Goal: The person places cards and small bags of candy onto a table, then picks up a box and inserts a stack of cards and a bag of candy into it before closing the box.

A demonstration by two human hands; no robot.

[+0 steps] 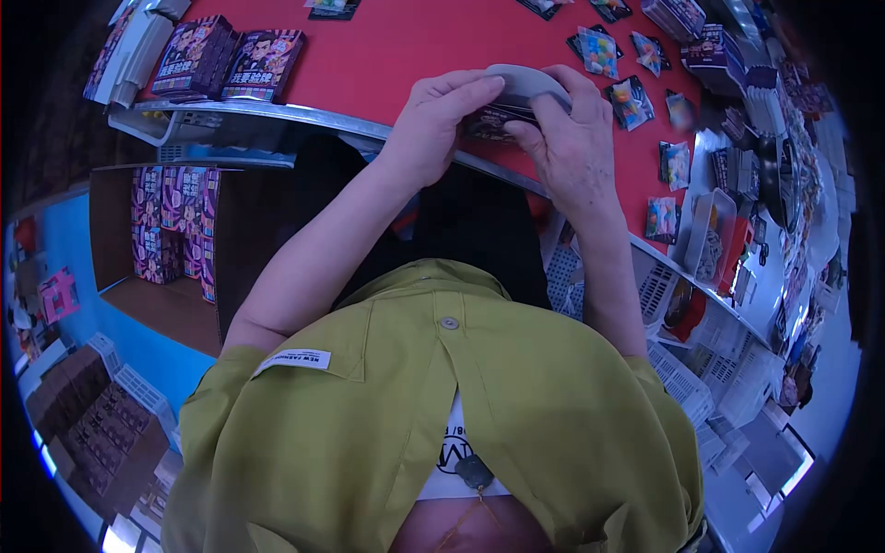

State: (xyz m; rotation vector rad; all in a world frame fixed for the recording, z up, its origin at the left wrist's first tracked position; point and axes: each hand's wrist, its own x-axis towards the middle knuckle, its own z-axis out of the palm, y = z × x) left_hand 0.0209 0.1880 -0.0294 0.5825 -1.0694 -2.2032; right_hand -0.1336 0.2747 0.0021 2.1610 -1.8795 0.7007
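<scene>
Over the front edge of the red table [369, 60], I hold a small dark purple printed box [489, 123] in both hands. A pale grey, curved flap [525, 81] stands up at its top. My left hand [438, 120] grips the box's left side, its thumb against the flap. On the right side, the fingers of my right hand [576, 138] bend over the flap and its thumb presses near the opening. My palms and fingers hide much of the box, and its contents cannot be made out.
Stacks of printed boxes [263, 64] stand at the table's left. Clear packets of colourful pieces [631, 101] lie on dark cards at the right. A carton [157, 309] of similar boxes is at lower left. A clear plastic tub [710, 235] sits at the right edge.
</scene>
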